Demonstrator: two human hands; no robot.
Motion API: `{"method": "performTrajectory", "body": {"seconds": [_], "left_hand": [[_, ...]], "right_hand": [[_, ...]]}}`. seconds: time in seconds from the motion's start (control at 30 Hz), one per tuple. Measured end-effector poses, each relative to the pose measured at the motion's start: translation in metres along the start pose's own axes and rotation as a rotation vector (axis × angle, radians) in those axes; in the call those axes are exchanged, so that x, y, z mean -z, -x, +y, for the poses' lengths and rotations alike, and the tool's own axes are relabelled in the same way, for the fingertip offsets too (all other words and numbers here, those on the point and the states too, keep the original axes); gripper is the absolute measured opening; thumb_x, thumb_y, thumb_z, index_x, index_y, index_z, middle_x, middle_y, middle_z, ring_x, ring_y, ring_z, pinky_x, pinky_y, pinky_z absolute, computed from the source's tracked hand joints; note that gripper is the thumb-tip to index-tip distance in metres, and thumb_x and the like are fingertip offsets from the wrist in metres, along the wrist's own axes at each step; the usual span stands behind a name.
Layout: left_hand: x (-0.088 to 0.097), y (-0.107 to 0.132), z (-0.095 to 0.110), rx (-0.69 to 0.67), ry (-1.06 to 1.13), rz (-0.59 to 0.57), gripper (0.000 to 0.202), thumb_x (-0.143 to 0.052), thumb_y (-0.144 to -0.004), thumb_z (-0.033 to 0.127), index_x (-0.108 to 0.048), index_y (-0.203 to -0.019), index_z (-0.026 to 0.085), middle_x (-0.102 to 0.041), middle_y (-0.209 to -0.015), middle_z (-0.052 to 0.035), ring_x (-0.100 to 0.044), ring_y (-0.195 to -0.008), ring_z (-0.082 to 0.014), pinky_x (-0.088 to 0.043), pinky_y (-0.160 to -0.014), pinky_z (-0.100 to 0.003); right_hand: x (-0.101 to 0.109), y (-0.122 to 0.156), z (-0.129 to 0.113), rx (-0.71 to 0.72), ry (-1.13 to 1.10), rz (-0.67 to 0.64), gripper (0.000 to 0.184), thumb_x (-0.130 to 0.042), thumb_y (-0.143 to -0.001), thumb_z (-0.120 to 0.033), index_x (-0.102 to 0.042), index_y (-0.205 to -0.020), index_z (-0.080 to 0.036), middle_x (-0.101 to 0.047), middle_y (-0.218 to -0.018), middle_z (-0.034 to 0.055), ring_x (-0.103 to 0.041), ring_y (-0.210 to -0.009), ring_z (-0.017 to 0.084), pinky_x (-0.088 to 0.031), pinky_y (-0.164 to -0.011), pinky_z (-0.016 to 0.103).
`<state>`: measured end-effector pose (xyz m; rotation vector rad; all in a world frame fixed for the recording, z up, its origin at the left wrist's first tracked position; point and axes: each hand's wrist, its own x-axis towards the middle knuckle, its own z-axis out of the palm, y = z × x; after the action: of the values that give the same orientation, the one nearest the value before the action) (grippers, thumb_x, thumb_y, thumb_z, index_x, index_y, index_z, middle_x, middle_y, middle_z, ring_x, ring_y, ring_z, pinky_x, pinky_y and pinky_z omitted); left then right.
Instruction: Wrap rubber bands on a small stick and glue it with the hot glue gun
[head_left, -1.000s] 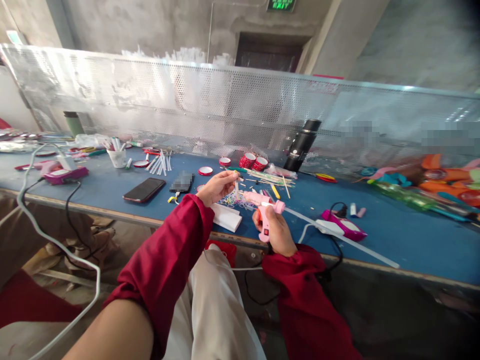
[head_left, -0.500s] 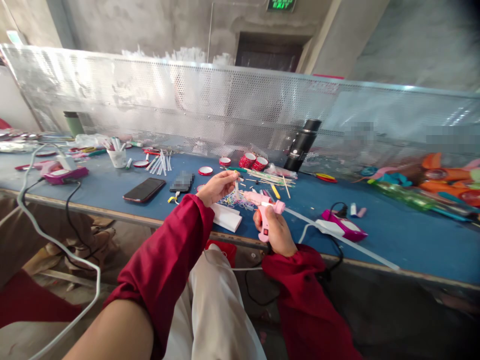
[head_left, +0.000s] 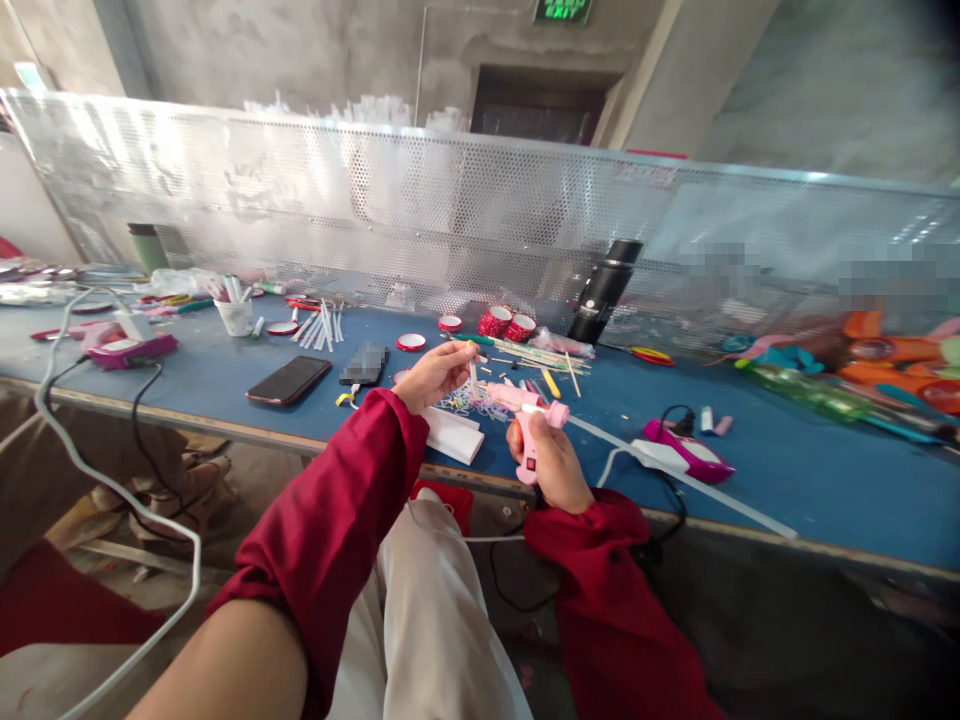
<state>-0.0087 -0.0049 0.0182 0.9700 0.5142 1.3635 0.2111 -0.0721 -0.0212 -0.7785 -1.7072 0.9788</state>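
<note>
My right hand (head_left: 551, 462) is closed round the handle of a pink hot glue gun (head_left: 529, 412), whose nozzle points left. My left hand (head_left: 435, 374) pinches a thin white stick (head_left: 472, 372) upright just in front of that nozzle. Both hands hover over the near edge of a blue table (head_left: 787, 460). Under them lie a white foam block (head_left: 452, 432) and a heap of small coloured rubber bands (head_left: 472, 402). Both arms wear dark red sleeves.
A black phone (head_left: 288, 380) lies left of my hands. A second glue gun in magenta (head_left: 686, 452) rests to the right with its cable. Red tape rolls (head_left: 505, 323), a black flask (head_left: 604, 290), a white cup (head_left: 235, 314) and colourful toys (head_left: 862, 365) stand further back before a perforated metal screen.
</note>
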Motion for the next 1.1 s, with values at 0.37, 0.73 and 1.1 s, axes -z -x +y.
{"method": "performTrajectory", "body": {"seconds": [0.37,0.73,1.1], "left_hand": [[0.0008,-0.0001,0.0007,-0.007,0.003,-0.002,0.021,-0.080,-0.083,0.024,-0.065,-0.093,0.013,-0.066,-0.076,0.0031,-0.059,-0.051,-0.0015,-0.052,-0.052,-0.011],[0.0008,-0.0005,0.0006,0.001,0.000,0.008,0.021,-0.080,-0.083,0.024,-0.065,-0.093,0.014,-0.066,-0.076,0.0035,-0.058,-0.051,-0.0009,-0.051,-0.053,-0.011],[0.0020,-0.0010,-0.0005,0.000,-0.004,-0.018,0.021,-0.080,-0.082,0.024,-0.064,-0.091,0.013,-0.067,-0.078,0.0029,-0.058,-0.050,-0.0009,-0.052,-0.052,-0.011]], "right_hand": [[0.0005,-0.0002,0.0016,0.001,0.013,0.002,0.069,-0.040,-0.094,-0.077,-0.054,-0.059,-0.020,-0.049,-0.056,0.0012,-0.043,-0.053,0.013,-0.035,-0.052,0.028],[-0.0045,-0.0005,0.0046,-0.103,-0.129,0.088,0.060,-0.055,-0.086,-0.077,-0.066,-0.072,-0.020,-0.061,-0.067,0.0030,-0.052,-0.057,0.014,-0.042,-0.049,0.026],[-0.0076,0.0002,-0.0017,-0.127,-0.171,0.153,0.061,-0.059,-0.082,-0.079,-0.068,-0.075,-0.019,-0.065,-0.069,0.0046,-0.056,-0.058,0.014,-0.045,-0.049,0.025]]}}
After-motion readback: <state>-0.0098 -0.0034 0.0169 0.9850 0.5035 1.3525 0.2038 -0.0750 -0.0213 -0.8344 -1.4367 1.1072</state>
